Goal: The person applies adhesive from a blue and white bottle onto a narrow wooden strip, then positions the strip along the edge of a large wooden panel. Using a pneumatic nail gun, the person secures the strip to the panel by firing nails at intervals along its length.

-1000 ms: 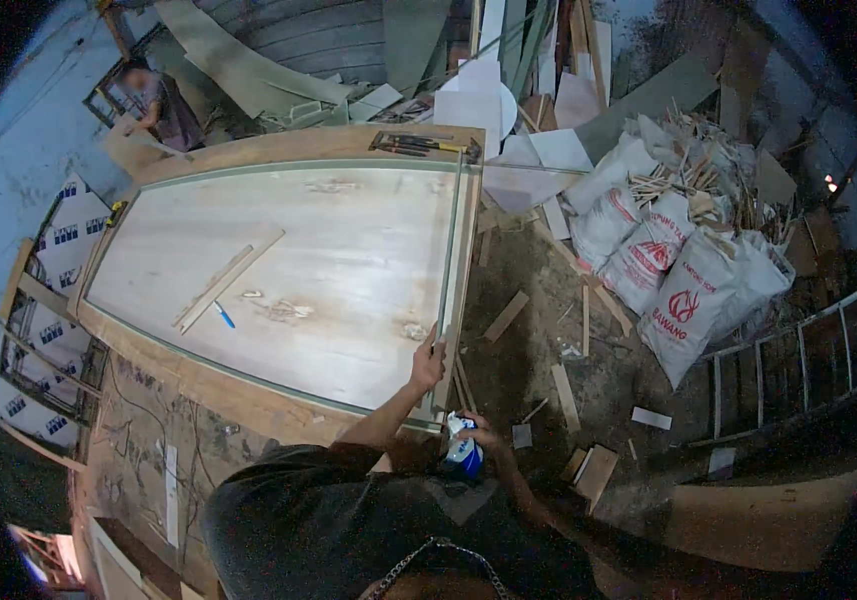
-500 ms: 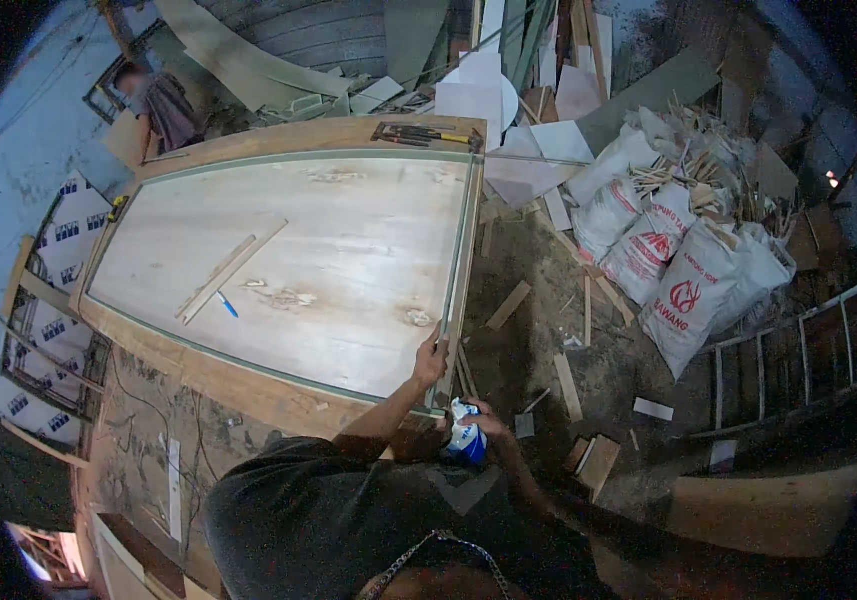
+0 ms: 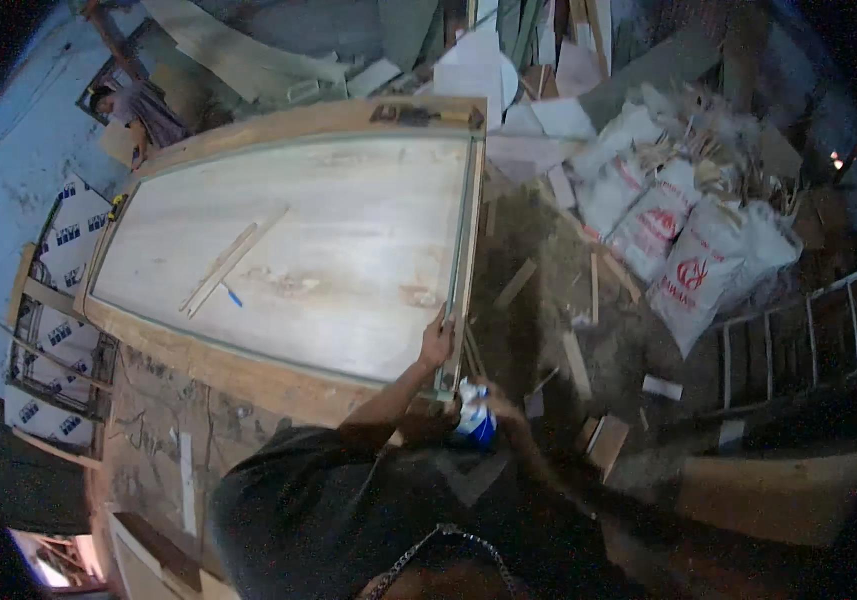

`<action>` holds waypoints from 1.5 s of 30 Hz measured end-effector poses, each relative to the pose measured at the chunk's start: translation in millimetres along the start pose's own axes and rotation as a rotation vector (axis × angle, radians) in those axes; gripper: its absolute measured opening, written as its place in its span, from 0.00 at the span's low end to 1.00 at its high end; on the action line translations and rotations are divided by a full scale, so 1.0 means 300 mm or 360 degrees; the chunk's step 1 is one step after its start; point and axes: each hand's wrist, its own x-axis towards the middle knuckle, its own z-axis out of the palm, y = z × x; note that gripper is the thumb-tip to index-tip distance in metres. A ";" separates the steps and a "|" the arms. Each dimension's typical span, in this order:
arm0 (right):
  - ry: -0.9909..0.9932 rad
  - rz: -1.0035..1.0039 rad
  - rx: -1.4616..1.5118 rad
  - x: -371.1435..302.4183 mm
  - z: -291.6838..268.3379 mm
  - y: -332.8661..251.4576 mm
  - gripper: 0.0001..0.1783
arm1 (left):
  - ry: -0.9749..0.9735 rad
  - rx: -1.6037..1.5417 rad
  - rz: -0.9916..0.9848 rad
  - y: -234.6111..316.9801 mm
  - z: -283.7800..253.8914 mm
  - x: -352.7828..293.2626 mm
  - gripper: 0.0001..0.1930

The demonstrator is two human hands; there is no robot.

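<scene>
- The left hand (image 3: 437, 343) rests with its fingers laid on the right long edge of the large pale panel (image 3: 298, 250), close to the panel's near corner; the grip looks pressed flat against the edge strip (image 3: 460, 250), not wrapped around it.
- The right hand (image 3: 498, 410) is clenched around a small blue-and-white container (image 3: 473, 420), held just below and to the right of the left grip, off the panel's corner.
- From the left grip the edge strip runs straight away from the person toward the far end of the tabletop (image 3: 248, 375); that is its long axis, and the left hand is the nearer of the two to it.
- The container sits close beside the strip's near end, a short way below the left grip and not touching the panel, as far as can be told.
- Two thin wooden slats (image 3: 233, 258) lie on the panel well to the left of both grips; filled white sacks (image 3: 688, 250) stand on the floor far to the right.
</scene>
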 end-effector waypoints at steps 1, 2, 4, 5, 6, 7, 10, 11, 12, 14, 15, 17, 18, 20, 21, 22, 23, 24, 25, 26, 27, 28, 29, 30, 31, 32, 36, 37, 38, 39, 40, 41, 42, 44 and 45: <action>-0.0052 0.0031 -0.0031 0.000 0.012 -0.035 0.28 | 0.0072 0.0005 0.0042 -0.034 -0.022 -0.012 0.27; -0.0005 0.0039 0.0012 -0.018 0.004 -0.054 0.28 | 0.0031 0.0047 0.0097 -0.042 -0.007 0.024 0.26; 0.0023 0.0140 0.0056 -0.017 0.000 -0.101 0.29 | 0.0055 0.0053 0.0075 -0.006 -0.011 0.020 0.25; 0.0064 0.0191 0.0102 -0.031 0.005 -0.124 0.29 | -0.0021 0.0006 0.0095 0.008 -0.013 0.026 0.25; 0.0177 0.0342 0.0162 0.002 -0.019 -0.060 0.32 | -0.0004 0.0094 0.0191 -0.021 -0.010 0.062 0.25; 0.0053 0.0198 0.0132 0.035 -0.012 -0.031 0.33 | 0.0101 0.0145 0.0259 -0.068 -0.045 0.078 0.26; 0.0029 0.0238 0.0275 0.020 0.003 -0.104 0.35 | -0.0010 -0.0137 -0.0007 -0.032 -0.021 0.064 0.28; 0.0067 0.0152 0.0195 -0.012 0.015 -0.135 0.33 | -0.0010 -0.0195 -0.0028 -0.020 -0.012 0.058 0.28; 0.0117 0.0051 0.0110 -0.034 0.011 -0.159 0.32 | -0.0021 -0.0251 -0.0032 -0.007 0.003 0.062 0.28; -0.0086 0.0024 0.0218 -0.053 0.035 -0.223 0.31 | -0.0016 -0.0334 -0.0133 -0.019 -0.008 0.053 0.28; -0.0069 0.0011 0.0145 -0.062 0.035 -0.220 0.31 | -0.0027 -0.0441 -0.0214 -0.014 -0.005 0.048 0.27; -0.0045 0.0055 0.0122 -0.060 0.033 -0.188 0.30 | -0.0025 -0.0389 -0.0218 -0.009 -0.002 0.041 0.27; -0.0030 0.0057 0.0137 -0.047 0.019 -0.141 0.30 | -0.0028 -0.0339 -0.0211 -0.007 0.004 0.037 0.26; 0.0068 -0.0034 -0.0119 -0.024 -0.002 -0.063 0.30 | -0.0066 -0.0387 -0.0214 -0.003 0.010 0.031 0.26; -0.0118 -0.0026 -0.0007 -0.051 0.020 -0.155 0.30 | -0.0053 -0.0444 -0.0205 -0.017 -0.007 0.025 0.26; -0.0144 -0.0016 -0.0002 -0.039 0.031 -0.157 0.30 | -0.0027 -0.0440 -0.0216 -0.041 -0.022 0.027 0.26; -0.0138 -0.0001 -0.0050 -0.029 0.029 -0.166 0.32 | -0.0034 -0.0482 -0.0094 -0.051 -0.023 0.038 0.27; -0.0135 0.0014 -0.0098 -0.026 0.032 -0.170 0.34 | -0.0039 -0.0522 0.0028 -0.064 -0.027 0.041 0.27; 0.0023 0.0140 -0.0138 -0.039 0.040 -0.168 0.32 | -0.0030 -0.0518 0.0019 -0.079 -0.031 0.039 0.27; 0.0054 0.0152 -0.0124 -0.033 0.021 -0.139 0.32 | -0.0023 -0.0488 -0.0088 -0.040 -0.001 0.037 0.26; -0.0058 -0.0005 -0.0074 -0.009 0.002 -0.113 0.32 | 0.0000 -0.0453 -0.0183 -0.016 0.011 0.040 0.25; -0.0168 -0.0164 -0.0026 0.006 -0.017 -0.086 0.32 | -0.0018 -0.0452 -0.0185 0.001 0.019 0.043 0.25; -0.0179 -0.0168 -0.0025 0.004 -0.015 -0.115 0.32 | -0.0050 -0.0469 -0.0196 0.000 0.006 0.049 0.24; -0.0205 -0.0088 -0.0011 -0.016 -0.009 -0.183 0.32 | -0.0084 -0.0490 -0.0209 -0.004 -0.003 0.055 0.24; -0.0225 -0.0012 0.0001 -0.039 0.000 -0.226 0.33 | -0.0082 -0.0490 -0.0202 -0.004 -0.005 0.062 0.24; -0.0219 -0.0023 -0.0005 -0.052 0.006 -0.234 0.33 | -0.0102 -0.0515 -0.0203 -0.002 -0.002 0.072 0.24; -0.0205 -0.0284 -0.0271 -0.039 0.058 -0.257 0.31 | -0.0151 -0.0786 0.0119 -0.184 -0.098 0.128 0.25; -0.0197 -0.0044 -0.0096 -0.057 0.047 -0.249 0.31 | -0.0076 -0.0670 0.0091 -0.139 -0.064 0.124 0.26; -0.0193 -0.0069 0.0103 -0.059 0.033 -0.215 0.32 | -0.0028 -0.0548 0.0069 -0.092 -0.006 0.070 0.27; -0.0084 -0.0245 -0.0213 -0.090 0.026 -0.232 0.33 | 0.0004 -0.0417 -0.0122 -0.076 0.011 0.068 0.26; -0.0171 -0.0015 -0.0075 -0.070 0.037 -0.238 0.34 | 0.0051 -0.0036 0.0188 -0.096 -0.022 0.067 0.29; -0.0065 0.0098 0.0183 -0.055 0.041 -0.163 0.35 | -0.0005 -0.0116 0.0036 -0.060 -0.006 0.051 0.29; -0.0029 0.0142 0.0009 -0.112 0.058 -0.280 0.35 | -0.0053 -0.0187 -0.0126 -0.046 0.001 0.050 0.28; 0.0057 0.0021 0.0128 -0.132 0.091 -0.310 0.27 | 0.0032 -0.0223 -0.0114 -0.056 -0.011 0.044 0.27; -0.0007 -0.0023 0.0135 -0.119 0.089 -0.311 0.27 | 0.0049 -0.0235 -0.0076 -0.067 -0.018 0.050 0.27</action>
